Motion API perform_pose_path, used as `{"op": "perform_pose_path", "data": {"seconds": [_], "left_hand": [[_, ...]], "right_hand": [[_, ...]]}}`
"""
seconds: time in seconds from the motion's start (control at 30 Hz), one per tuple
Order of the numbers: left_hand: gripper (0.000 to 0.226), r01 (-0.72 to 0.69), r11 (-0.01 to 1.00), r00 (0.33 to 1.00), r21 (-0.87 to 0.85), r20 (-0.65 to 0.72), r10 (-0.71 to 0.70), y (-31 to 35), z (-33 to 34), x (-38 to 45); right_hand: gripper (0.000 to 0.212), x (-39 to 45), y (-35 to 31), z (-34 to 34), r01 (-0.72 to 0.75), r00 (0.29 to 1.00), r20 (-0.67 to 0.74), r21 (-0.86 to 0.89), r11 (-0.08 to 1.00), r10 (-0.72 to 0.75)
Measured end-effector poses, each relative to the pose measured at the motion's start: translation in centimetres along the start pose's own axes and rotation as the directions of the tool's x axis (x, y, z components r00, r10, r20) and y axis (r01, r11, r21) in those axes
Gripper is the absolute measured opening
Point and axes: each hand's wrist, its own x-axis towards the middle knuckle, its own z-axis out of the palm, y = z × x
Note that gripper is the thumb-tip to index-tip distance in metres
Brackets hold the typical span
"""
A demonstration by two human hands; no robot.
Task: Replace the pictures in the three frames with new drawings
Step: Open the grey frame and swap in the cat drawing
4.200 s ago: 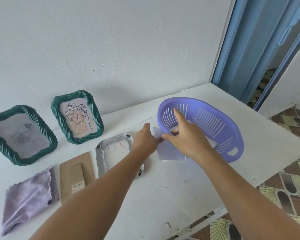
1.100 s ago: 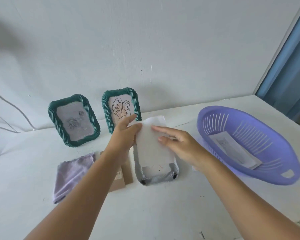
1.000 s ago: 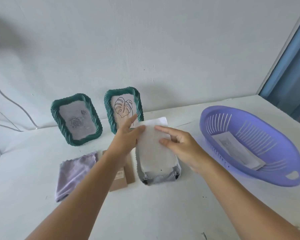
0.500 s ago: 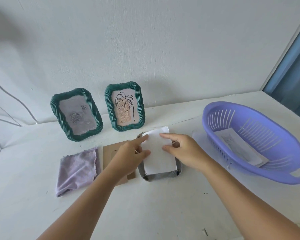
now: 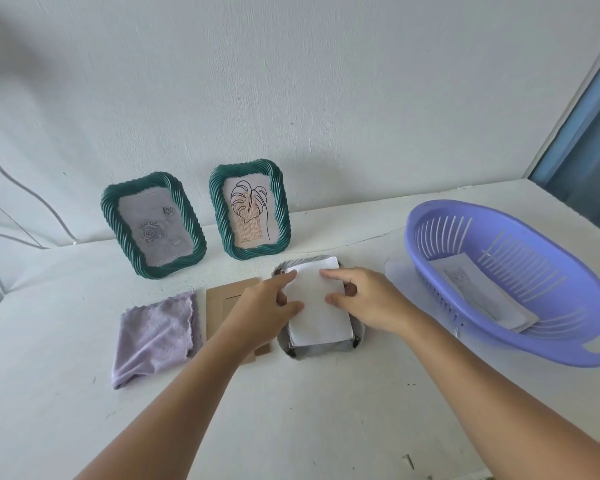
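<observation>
both hands, left hand [image 5: 274, 303] and right hand [image 5: 364, 299], fingers extended, press the paper [image 5: 317, 306] flat into the face-down frame [image 5: 321, 349], seating it squarely.

1. Leaf drawing [image 5: 249, 213] in the right-hand green frame [image 5: 249, 208]: a small line of print at its lower edge, too small to read.
2. No other legible text, labels or numbers.

Two green rope-edged frames, one [image 5: 153, 225] with a grey rose picture, one [image 5: 249, 209] with a leaf drawing, are propped upright against the wall. A third, grey frame [image 5: 321, 348] is laid face down, a white sheet [image 5: 317, 310] placed on its back.
</observation>
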Motion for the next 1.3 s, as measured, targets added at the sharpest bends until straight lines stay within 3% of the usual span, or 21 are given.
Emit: {"op": "perform_pose_path", "data": {"seconds": [0.27, 0.43, 0.73, 1.13, 1.3], "left_hand": [[0.053, -0.04, 0.977, 0.998, 0.211, -0.039, 0.049, 0.1, 0.2, -0.6], [0.046, -0.031, 0.973, 0.999, 0.229, -0.009, 0.034, -0.3, 0.4, -0.6], [0.044, -0.023, 0.99, 0.997, 0.138, -0.069, 0.032, -0.7, 0.6, -0.7], [0.044, -0.025, 0.989, 0.998, 0.143, -0.061, 0.034, -0.9, 0.6, -0.5], [0.043, -0.025, 0.992, 0.998, 0.12, -0.059, 0.032, -0.8, 0.4, -0.5]], "right_hand": [[0.055, -0.1, 0.0, 0.4, -0.004, 0.999, 0.038, -0.23, 0.973, 0.014], [0.052, -0.2, -0.1, 0.5, 0.024, 0.998, 0.057, -0.29, 0.957, -0.008], [0.051, -0.1, 0.3, 0.7, 0.025, 0.998, 0.055, -0.286, 0.958, -0.01], [0.051, -0.3, 0.7, 0.7, 0.022, 0.999, 0.053, -0.263, 0.965, -0.008], [0.062, -0.4, 0.9, 0.8, 0.018, 1.0, -0.012, -0.208, 0.978, -0.021]]}}
